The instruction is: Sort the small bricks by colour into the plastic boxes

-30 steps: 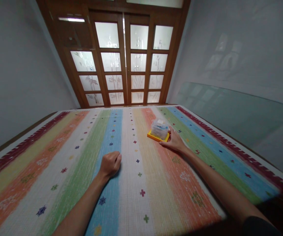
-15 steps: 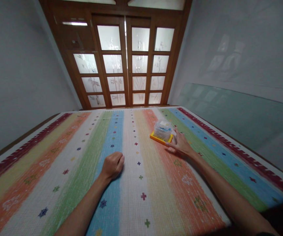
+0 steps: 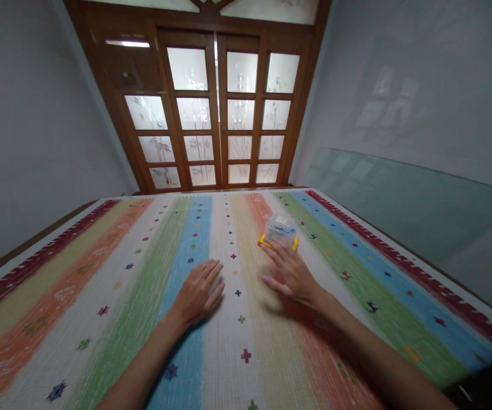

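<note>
A small clear plastic box (image 3: pixel 279 228) with a yellow base sits on the striped cloth (image 3: pixel 101 296) covering the table, a little right of the middle. My right hand (image 3: pixel 287 275) hovers just in front of the box with fingers stretched out, holding nothing, and is slightly blurred. My left hand (image 3: pixel 198 291) lies flat on the blue and white stripes, fingers open, a hand's width left of the right hand and away from the box.
Wooden doors with frosted glass panes (image 3: pixel 216 114) stand behind the table's far edge. A large glass sheet (image 3: pixel 404 193) leans against the right wall beside the table. Grey walls close in left and right.
My right hand has let go of the box and drawn back toward me and leftward. My left hand has opened from a fist to lying flat.
</note>
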A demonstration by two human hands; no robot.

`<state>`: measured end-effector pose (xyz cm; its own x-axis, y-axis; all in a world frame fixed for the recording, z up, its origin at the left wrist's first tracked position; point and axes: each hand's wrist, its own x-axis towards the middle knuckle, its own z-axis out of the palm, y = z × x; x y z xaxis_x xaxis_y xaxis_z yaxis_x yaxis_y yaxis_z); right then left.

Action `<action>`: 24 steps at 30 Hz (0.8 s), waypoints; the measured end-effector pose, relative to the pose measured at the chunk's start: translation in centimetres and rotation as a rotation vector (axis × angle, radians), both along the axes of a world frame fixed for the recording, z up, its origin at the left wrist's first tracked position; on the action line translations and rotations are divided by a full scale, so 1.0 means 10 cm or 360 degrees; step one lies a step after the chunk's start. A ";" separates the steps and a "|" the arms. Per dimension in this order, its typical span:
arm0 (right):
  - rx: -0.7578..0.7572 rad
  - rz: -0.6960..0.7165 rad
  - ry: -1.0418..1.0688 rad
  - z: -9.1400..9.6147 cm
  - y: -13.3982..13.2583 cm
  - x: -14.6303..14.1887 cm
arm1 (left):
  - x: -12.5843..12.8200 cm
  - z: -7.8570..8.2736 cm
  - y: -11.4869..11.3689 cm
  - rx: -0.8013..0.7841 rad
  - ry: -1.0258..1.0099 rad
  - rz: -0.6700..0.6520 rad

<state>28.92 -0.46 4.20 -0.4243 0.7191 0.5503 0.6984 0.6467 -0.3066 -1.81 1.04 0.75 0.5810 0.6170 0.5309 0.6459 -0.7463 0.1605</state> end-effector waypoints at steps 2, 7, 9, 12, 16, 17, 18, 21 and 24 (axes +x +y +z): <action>-0.0164 0.0059 -0.0044 -0.11 0.00 -0.13 | 0.01 -0.06 -0.03 -0.0025 0.0060 -0.0010; -0.0477 0.0139 -0.0222 -0.29 -0.10 -0.24 | 0.05 -0.09 -0.11 -0.0142 0.0221 -0.0039; -0.0553 0.0161 -0.0237 -0.29 -0.15 -0.25 | 0.07 -0.08 -0.13 -0.0182 0.0269 -0.0042; -0.0633 0.0178 -0.0276 -0.25 -0.21 -0.29 | 0.06 -0.07 -0.14 -0.0241 0.0319 -0.0031; -0.0713 0.0203 -0.0403 -0.24 -0.24 -0.33 | 0.02 -0.08 -0.14 -0.0355 0.0406 -0.0052; -0.0716 0.0207 -0.0431 -0.25 -0.23 -0.34 | 0.01 -0.09 -0.15 -0.0391 0.0433 -0.0058; -0.0710 0.0211 -0.0452 -0.27 -0.23 -0.34 | 0.00 -0.08 -0.15 -0.0426 0.0460 -0.0063; -0.0672 0.0206 -0.0466 -0.33 -0.21 -0.34 | 0.00 -0.08 -0.17 -0.0506 0.0527 -0.0072; -0.0657 0.0191 -0.0462 -0.37 -0.20 -0.34 | 0.00 -0.07 -0.17 -0.0533 0.0564 -0.0058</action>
